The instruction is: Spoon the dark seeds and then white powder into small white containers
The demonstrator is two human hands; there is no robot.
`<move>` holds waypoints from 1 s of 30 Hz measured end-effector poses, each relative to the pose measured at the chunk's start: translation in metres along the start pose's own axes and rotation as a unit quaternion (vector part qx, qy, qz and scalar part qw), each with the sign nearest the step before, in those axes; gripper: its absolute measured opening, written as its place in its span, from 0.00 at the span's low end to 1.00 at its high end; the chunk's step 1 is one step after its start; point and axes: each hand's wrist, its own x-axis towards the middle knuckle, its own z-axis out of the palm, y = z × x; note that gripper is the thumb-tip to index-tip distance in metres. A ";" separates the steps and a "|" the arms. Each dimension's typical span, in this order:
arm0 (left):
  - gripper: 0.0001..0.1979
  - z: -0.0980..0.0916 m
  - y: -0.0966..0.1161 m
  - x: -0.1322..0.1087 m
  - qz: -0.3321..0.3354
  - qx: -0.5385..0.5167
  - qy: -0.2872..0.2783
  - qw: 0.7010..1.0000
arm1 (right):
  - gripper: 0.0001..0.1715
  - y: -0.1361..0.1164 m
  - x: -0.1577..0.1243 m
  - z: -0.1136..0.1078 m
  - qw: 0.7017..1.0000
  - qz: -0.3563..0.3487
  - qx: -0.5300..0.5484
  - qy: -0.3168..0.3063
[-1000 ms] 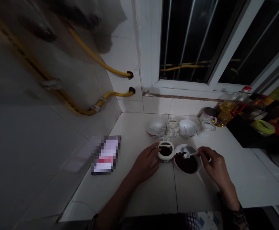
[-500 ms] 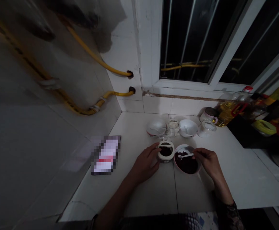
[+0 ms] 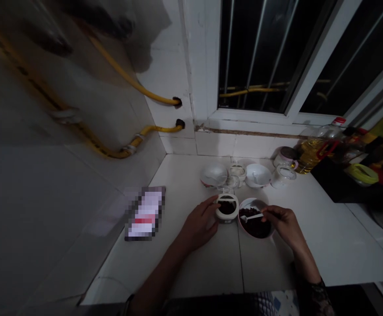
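Note:
My left hand [image 3: 202, 223] rests its fingers and thumb against the left side of a seasoning jar [image 3: 227, 216], steadying it on the counter. The jar has a white rim, a raised clear lid at the back and dark contents. In my right hand [image 3: 281, 220] is the handle end of a small white spoon [image 3: 253, 217], pinched between thumb and fingers. Its tip points left over a bowl [image 3: 254, 235] of dark reddish food, just right of the jar. Whether the spoon's tip touches the food I cannot tell.
Behind the jar stand two white bowls [image 3: 213, 174] [image 3: 259, 176], another seasoning jar [image 3: 238, 173] and a glass jar [image 3: 284, 176]. An oil bottle [image 3: 312, 153] is at the back right near a black box [image 3: 331, 180]. A phone-like slab [image 3: 145, 214] lies on the left.
The spoon's tip has shifted slightly left and down over the bowl, along with my right hand. My left hand stays at the jar.

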 end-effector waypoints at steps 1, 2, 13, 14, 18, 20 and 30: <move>0.22 0.000 0.000 0.000 -0.001 0.000 -0.002 1.000 | 0.18 -0.001 0.000 -0.001 1.000 0.008 0.010 0.000; 0.22 0.000 0.000 0.000 -0.003 -0.001 -0.004 1.000 | 0.17 -0.001 0.001 -0.003 1.000 0.016 0.020 -0.001; 0.24 0.000 -0.001 0.000 -0.004 0.000 -0.006 1.000 | 0.14 -0.003 -0.004 -0.019 0.994 0.071 0.080 0.023; 0.24 0.000 -0.001 0.000 -0.002 0.000 -0.004 1.000 | 0.14 -0.003 -0.003 -0.018 0.993 0.072 0.088 0.024; 0.23 0.001 -0.001 0.000 0.006 0.001 0.004 1.000 | 0.14 -0.006 -0.001 -0.015 0.989 0.058 0.126 0.048; 0.23 0.001 -0.001 0.000 0.005 0.000 0.002 1.000 | 0.15 -0.010 -0.001 -0.011 0.988 0.030 0.134 0.066; 0.22 0.001 0.000 0.000 0.004 -0.001 0.003 1.000 | 0.12 -0.021 -0.017 0.035 0.900 -0.400 -0.141 0.099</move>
